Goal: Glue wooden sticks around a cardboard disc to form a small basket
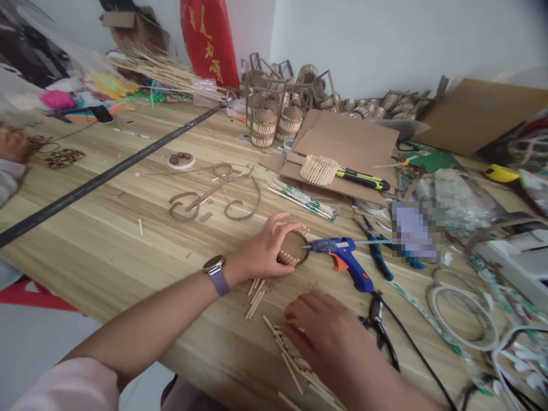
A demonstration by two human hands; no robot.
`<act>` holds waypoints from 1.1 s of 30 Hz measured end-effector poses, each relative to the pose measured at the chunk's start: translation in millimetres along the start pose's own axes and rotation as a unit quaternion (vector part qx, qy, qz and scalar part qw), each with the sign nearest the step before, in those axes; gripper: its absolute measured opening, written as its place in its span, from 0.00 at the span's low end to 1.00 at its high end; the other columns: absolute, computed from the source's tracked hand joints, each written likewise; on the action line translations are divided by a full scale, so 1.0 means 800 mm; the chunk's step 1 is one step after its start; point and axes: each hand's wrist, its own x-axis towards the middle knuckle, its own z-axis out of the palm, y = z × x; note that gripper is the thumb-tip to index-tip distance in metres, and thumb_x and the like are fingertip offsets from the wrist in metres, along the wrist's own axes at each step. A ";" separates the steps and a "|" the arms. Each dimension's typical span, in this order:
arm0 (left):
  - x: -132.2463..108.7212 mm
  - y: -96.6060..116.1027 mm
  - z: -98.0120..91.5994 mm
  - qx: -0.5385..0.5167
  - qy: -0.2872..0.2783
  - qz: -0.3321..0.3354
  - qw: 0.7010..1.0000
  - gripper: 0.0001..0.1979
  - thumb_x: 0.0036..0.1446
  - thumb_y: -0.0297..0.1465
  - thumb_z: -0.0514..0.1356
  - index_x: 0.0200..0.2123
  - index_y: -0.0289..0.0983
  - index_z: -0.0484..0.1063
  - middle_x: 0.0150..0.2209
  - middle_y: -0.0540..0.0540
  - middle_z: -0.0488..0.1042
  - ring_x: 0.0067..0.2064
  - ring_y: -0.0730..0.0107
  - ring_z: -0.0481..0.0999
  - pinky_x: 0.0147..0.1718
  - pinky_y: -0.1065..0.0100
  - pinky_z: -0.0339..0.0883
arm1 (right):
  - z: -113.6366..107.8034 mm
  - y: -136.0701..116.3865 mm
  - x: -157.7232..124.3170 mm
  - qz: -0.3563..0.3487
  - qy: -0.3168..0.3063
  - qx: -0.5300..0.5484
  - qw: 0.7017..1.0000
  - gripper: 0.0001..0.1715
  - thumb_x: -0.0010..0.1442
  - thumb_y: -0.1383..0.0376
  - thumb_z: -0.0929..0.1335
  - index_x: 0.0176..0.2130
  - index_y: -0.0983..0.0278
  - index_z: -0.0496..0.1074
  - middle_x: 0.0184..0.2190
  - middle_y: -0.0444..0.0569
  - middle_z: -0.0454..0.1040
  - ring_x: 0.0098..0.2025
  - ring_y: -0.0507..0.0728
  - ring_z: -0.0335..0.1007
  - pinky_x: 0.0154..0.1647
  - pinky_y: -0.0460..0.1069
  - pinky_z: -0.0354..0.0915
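Note:
My left hand, with a watch on its wrist, is closed round the side of a small round basket of brown cardboard edged with short wooden sticks. A blue hot glue gun lies to the right, its nozzle at the basket's rim. Nearer to me, my right hand is over a scatter of short wooden sticks. Its fingers are blurred and partly hidden, so I cannot tell if it holds a stick. A few more sticks lie just below the basket.
Pliers and tape rolls lie on the right. Behind are a cutter on cardboard and several finished stick baskets. Curled brown strips lie left of centre. Another person's hand is at the far left.

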 end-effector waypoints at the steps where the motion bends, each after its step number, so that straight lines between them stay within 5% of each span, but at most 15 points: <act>1: 0.000 0.001 0.000 0.002 0.003 -0.001 1.000 0.46 0.44 0.26 0.71 0.62 0.43 0.50 0.64 0.33 0.48 0.67 0.40 0.54 0.61 0.41 0.58 | 0.008 -0.012 0.004 -0.014 -0.003 -0.016 1.000 0.08 0.60 0.70 0.68 0.30 0.61 0.69 0.27 0.45 0.75 0.30 0.55 0.72 0.31 0.49 0.60; 5: 0.000 0.001 0.001 0.008 0.005 -0.003 1.000 0.47 0.43 0.26 0.71 0.62 0.43 0.50 0.65 0.33 0.47 0.67 0.40 0.54 0.61 0.41 0.59 | 0.029 -0.038 0.023 -0.048 -0.039 -0.099 0.993 0.09 0.59 0.74 0.68 0.30 0.62 0.68 0.26 0.47 0.76 0.28 0.57 0.72 0.29 0.51 0.58; 11: 0.000 -0.001 0.002 0.013 0.006 0.008 1.000 0.48 0.43 0.25 0.71 0.63 0.42 0.48 0.64 0.32 0.48 0.67 0.41 0.54 0.61 0.41 0.58 | 0.034 -0.046 0.045 0.008 -0.123 -0.099 0.987 0.08 0.60 0.77 0.66 0.34 0.65 0.70 0.29 0.51 0.79 0.31 0.59 0.76 0.29 0.51 0.62; 19: 0.000 -0.003 0.003 0.012 0.008 0.011 1.000 0.48 0.43 0.26 0.71 0.63 0.43 0.48 0.64 0.32 0.48 0.67 0.40 0.54 0.62 0.41 0.58 | 0.047 -0.061 0.035 0.005 -0.058 -0.118 0.991 0.07 0.60 0.75 0.66 0.34 0.64 0.69 0.28 0.53 0.76 0.30 0.62 0.74 0.28 0.54 0.64; 33: -0.001 -0.003 0.004 0.018 0.008 0.012 1.000 0.48 0.43 0.25 0.71 0.63 0.41 0.49 0.65 0.30 0.47 0.67 0.40 0.55 0.62 0.41 0.57 | 0.044 -0.067 0.049 0.007 -0.131 -0.128 0.983 0.07 0.59 0.76 0.65 0.37 0.68 0.70 0.32 0.59 0.78 0.32 0.63 0.76 0.30 0.55 0.69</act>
